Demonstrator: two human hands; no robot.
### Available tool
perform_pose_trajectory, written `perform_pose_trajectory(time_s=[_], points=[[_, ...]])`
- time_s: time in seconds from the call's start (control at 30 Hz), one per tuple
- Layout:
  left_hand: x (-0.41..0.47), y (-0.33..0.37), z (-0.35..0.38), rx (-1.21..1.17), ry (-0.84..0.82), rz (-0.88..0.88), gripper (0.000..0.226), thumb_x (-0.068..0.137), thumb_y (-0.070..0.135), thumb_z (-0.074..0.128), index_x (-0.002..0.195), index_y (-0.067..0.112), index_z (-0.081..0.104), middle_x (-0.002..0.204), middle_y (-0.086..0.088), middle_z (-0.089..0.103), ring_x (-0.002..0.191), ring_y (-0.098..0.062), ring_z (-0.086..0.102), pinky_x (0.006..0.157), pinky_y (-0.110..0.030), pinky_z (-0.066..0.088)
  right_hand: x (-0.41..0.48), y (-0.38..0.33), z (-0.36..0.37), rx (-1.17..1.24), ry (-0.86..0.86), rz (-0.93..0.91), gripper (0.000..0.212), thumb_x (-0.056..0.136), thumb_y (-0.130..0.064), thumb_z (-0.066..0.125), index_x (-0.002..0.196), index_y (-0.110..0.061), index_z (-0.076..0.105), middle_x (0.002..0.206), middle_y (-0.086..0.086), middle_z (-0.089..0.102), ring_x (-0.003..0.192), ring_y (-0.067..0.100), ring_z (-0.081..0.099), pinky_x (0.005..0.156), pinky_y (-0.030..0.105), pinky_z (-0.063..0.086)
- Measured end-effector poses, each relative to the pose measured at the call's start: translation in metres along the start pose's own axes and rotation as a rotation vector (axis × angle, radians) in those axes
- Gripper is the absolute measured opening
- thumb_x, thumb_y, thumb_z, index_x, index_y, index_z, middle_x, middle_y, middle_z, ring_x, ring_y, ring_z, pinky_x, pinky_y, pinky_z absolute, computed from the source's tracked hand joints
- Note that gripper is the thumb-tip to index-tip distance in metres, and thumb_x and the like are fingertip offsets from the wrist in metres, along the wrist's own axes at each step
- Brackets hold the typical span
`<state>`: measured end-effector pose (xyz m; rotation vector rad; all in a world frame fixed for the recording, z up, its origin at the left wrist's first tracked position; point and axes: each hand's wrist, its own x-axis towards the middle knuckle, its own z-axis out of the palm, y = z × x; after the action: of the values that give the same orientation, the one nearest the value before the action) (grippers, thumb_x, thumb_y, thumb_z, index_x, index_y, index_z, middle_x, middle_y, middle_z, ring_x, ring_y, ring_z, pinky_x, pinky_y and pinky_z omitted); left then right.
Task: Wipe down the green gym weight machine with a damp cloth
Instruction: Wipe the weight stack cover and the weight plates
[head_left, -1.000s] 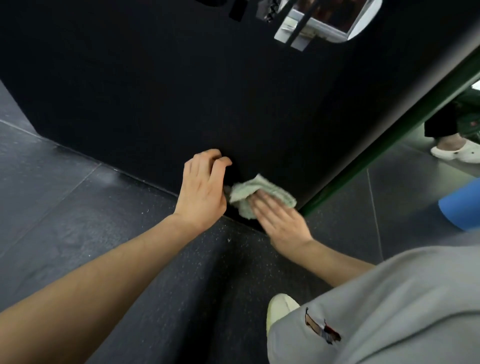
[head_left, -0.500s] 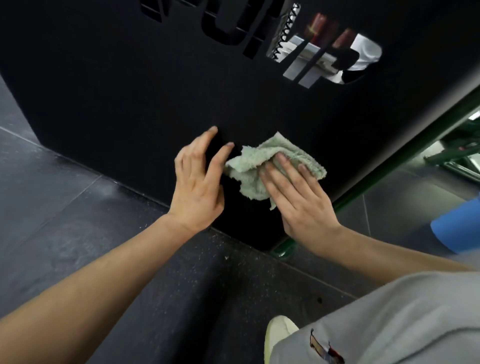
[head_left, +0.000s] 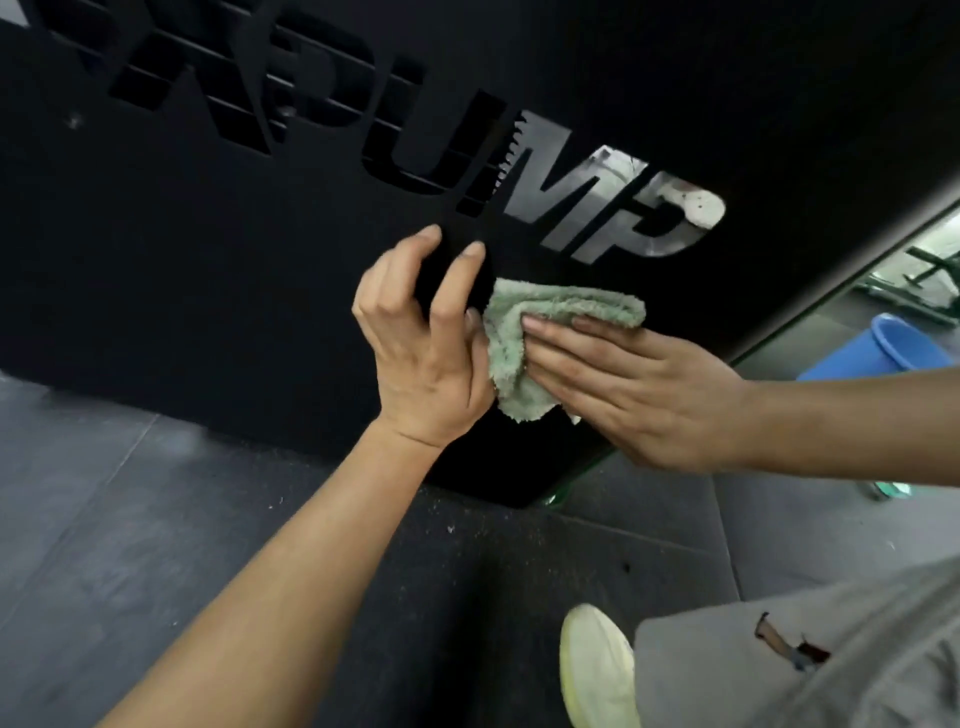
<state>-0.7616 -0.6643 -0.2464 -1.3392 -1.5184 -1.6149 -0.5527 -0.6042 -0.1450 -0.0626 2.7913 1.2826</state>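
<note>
The weight machine's black side panel (head_left: 208, 270) fills the upper view, with large cut-out letters (head_left: 587, 208) across it. A pale green fluffy cloth (head_left: 524, 338) lies flat against the panel just below the letters. My right hand (head_left: 639, 395) presses the cloth to the panel with flat, extended fingers. My left hand (head_left: 426, 353) rests on the panel just left of the cloth, fingers spread and bent, its thumb side touching the cloth's edge. A green frame bar (head_left: 576, 478) shows at the panel's lower right corner.
Dark rubber floor tiles (head_left: 156, 519) run below the panel. A blue bucket (head_left: 893, 348) stands on the floor at the right. My pale shoe (head_left: 597, 670) and grey trouser leg (head_left: 810, 660) are at the bottom right. More green equipment (head_left: 930, 280) sits far right.
Both hands and the cloth have moved up the panel from its bottom edge to just under the cut-out letters. The view has tilted up, showing more lettering.
</note>
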Motion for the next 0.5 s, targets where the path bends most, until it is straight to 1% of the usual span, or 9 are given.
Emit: perform_pose_trajectory(time_s=[0.03,0.1,0.17,0.23,0.3,0.33,0.37,0.43,0.5], points=[[-0.004,0.006,0.000,0.033,-0.035,-0.031,0.043,0.103,0.022,0.043,0.144,0.011,0.045,0.150,-0.016,0.032,0.137,-0.030,0.038,0.114,-0.053,0.035,0.001,-0.001,0.000,0.013,-0.005,0.007,0.062,0.106,-0.020,0.035,0.159,0.007,0.019,0.168,0.026,0.013,0.159,0.034,0.012,0.129,0.049,0.016],[-0.014,0.018,-0.005,0.064,-0.138,-0.092,0.048,0.110,0.038,0.029,0.150,0.012,0.038,0.157,-0.016,0.025,0.145,-0.031,0.033,0.123,-0.050,0.023,0.001,-0.004,-0.002,0.046,-0.002,0.037,0.061,0.107,-0.022,0.035,0.159,0.006,0.022,0.168,0.025,0.017,0.158,0.032,0.016,0.128,0.049,0.021],[-0.016,0.017,-0.010,0.067,-0.204,-0.093,0.052,0.111,0.043,0.028,0.153,0.013,0.034,0.160,-0.016,0.021,0.148,-0.031,0.029,0.125,-0.048,0.017,0.003,-0.006,-0.004,0.051,0.004,0.049,0.060,0.108,-0.023,0.036,0.159,0.005,0.023,0.168,0.022,0.019,0.158,0.030,0.018,0.127,0.047,0.023],[-0.015,0.010,-0.018,0.063,-0.265,-0.058,0.054,0.108,0.040,0.039,0.156,0.015,0.032,0.161,-0.015,0.019,0.150,-0.029,0.026,0.126,-0.046,0.015,0.005,-0.005,-0.008,0.043,-0.007,0.039,0.060,0.107,-0.022,0.037,0.160,0.003,0.025,0.168,0.020,0.022,0.157,0.029,0.020,0.127,0.045,0.025],[-0.015,0.003,-0.023,0.085,-0.313,-0.017,0.062,0.104,0.032,0.055,0.158,0.017,0.030,0.163,-0.015,0.017,0.153,-0.026,0.022,0.126,-0.044,0.013,0.007,-0.003,-0.008,-0.004,-0.002,0.026,0.058,0.106,-0.021,0.037,0.159,0.003,0.028,0.167,0.020,0.025,0.156,0.029,0.024,0.126,0.043,0.027],[-0.016,0.001,-0.027,0.085,-0.337,-0.008,0.065,0.102,0.029,0.059,0.159,0.017,0.030,0.163,-0.015,0.017,0.154,-0.025,0.020,0.127,-0.044,0.013,0.007,-0.003,-0.008,-0.016,0.001,0.017,0.058,0.106,-0.020,0.036,0.158,0.003,0.029,0.167,0.020,0.026,0.156,0.029,0.025,0.126,0.043,0.026],[-0.016,-0.001,-0.029,0.088,-0.343,0.009,0.065,0.103,0.028,0.059,0.159,0.017,0.029,0.163,-0.015,0.017,0.154,-0.024,0.019,0.127,-0.043,0.013,0.007,-0.003,-0.007,-0.025,-0.001,0.009,0.058,0.105,-0.020,0.037,0.158,0.003,0.030,0.166,0.020,0.027,0.155,0.029,0.025,0.127,0.043,0.025],[-0.014,-0.004,-0.031,0.094,-0.343,0.039,0.054,0.108,0.029,0.046,0.159,0.018,0.031,0.163,-0.015,0.020,0.153,-0.024,0.021,0.127,-0.041,0.015,0.008,-0.004,-0.007,-0.058,-0.001,0.001,0.061,0.102,-0.021,0.041,0.158,0.001,0.031,0.166,0.019,0.027,0.155,0.028,0.026,0.128,0.042,0.020],[-0.010,-0.010,-0.032,0.078,-0.348,0.077,0.048,0.111,0.028,0.034,0.158,0.018,0.035,0.161,-0.014,0.023,0.151,-0.024,0.026,0.127,-0.040,0.020,0.008,-0.005,-0.003,-0.075,0.023,0.025,0.064,0.099,-0.022,0.047,0.158,-0.002,0.034,0.166,0.017,0.030,0.155,0.026,0.028,0.128,0.040,0.019]])
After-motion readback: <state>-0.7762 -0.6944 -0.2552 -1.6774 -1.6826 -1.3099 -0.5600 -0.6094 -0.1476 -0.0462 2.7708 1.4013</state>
